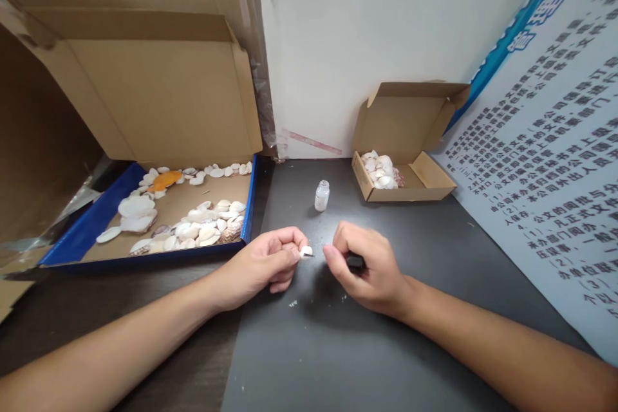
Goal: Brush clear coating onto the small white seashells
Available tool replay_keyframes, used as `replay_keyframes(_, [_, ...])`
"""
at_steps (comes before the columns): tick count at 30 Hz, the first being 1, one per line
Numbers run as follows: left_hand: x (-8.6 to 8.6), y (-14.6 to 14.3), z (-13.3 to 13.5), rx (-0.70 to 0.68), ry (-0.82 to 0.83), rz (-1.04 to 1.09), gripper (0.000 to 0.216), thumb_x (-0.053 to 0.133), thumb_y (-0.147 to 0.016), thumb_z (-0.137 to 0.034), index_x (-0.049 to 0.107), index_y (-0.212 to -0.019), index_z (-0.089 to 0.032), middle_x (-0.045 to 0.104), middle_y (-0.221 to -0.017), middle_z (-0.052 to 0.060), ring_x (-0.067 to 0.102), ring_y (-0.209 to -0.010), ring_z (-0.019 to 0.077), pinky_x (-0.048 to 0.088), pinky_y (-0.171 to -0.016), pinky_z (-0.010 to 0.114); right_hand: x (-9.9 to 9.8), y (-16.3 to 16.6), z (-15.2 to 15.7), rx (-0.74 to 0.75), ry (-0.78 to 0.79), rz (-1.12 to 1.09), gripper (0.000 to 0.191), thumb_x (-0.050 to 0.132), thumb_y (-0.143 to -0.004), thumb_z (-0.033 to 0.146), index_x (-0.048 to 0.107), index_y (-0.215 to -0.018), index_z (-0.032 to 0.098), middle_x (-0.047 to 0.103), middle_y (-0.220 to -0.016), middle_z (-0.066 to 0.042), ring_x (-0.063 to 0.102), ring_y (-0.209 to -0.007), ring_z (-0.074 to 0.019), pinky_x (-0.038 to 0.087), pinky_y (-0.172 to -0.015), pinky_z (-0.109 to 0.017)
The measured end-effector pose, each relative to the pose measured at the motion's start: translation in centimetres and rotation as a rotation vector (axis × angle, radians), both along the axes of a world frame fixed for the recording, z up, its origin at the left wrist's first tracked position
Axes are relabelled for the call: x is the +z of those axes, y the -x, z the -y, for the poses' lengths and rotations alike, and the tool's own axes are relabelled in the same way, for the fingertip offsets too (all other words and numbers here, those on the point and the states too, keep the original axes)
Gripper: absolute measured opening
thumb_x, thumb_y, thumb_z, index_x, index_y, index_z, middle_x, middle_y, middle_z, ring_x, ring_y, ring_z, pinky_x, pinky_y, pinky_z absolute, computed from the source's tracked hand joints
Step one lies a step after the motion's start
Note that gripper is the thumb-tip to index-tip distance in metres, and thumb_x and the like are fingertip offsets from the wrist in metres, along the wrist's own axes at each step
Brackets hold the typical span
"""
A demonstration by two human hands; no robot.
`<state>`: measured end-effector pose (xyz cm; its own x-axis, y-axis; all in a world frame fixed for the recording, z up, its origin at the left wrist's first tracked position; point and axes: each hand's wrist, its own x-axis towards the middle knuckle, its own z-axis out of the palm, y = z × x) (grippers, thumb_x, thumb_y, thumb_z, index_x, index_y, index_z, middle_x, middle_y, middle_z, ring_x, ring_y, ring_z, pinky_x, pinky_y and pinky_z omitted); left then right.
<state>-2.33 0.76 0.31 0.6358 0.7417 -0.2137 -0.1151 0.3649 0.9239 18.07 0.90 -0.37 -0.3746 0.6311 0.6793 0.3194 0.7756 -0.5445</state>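
Observation:
My left hand is closed, pinching a small white shell between thumb and forefinger just above the dark table. My right hand is closed around a small black-handled tool whose thin tip points left at the shell. A little beyond both hands stands a small clear bottle, upright, with no cap on it. A few white crumbs lie on the table under my hands.
A blue-rimmed cardboard box holding several white shells and one orange shell sits at the left, lid raised. A small open cardboard box with several shells stands at the back right. A printed poster leans along the right edge.

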Motion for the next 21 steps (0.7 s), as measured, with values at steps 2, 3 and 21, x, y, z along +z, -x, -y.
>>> replay_keyframes(2, [0.01, -0.02, 0.01, 0.01, 0.01, -0.002, 0.027, 0.064, -0.09, -0.042, 0.05, -0.087, -0.02, 0.028, -0.056, -0.011, 0.021, -0.048, 0.0059, 0.028, -0.045, 0.016, -0.19, 0.15, 0.16, 0.025, 0.013, -0.008, 0.029, 0.055, -0.09, 0.013, 0.036, -0.069, 0.022, 0.04, -0.06, 0.005, 0.036, -0.052, -0.0086, 0.03, -0.051, -0.023])
replay_keyframes(3, [0.01, -0.03, 0.0, 0.017, 0.014, -0.003, 0.027, 0.065, -0.09, -0.042, 0.05, -0.087, -0.02, 0.028, -0.055, -0.011, 0.02, -0.048, 0.0059, 0.028, -0.045, 0.016, -0.25, 0.18, 0.19, 0.025, 0.018, -0.012, 0.03, 0.055, -0.091, 0.014, 0.037, -0.069, 0.022, 0.04, -0.06, 0.005, 0.037, -0.052, -0.0087, 0.03, -0.05, -0.024])
replay_keyframes(21, [0.2, -0.21, 0.1, 0.041, 0.014, -0.011, 0.029, 0.066, -0.088, -0.042, 0.048, -0.085, -0.02, 0.027, -0.055, -0.011, 0.02, -0.047, 0.0057, 0.027, -0.044, 0.017, -0.29, -0.05, 0.11, -0.033, -0.016, 0.04, 0.028, 0.054, -0.09, 0.014, 0.038, -0.07, 0.023, 0.043, -0.063, 0.005, 0.039, -0.054, -0.0099, 0.033, -0.052, -0.025])
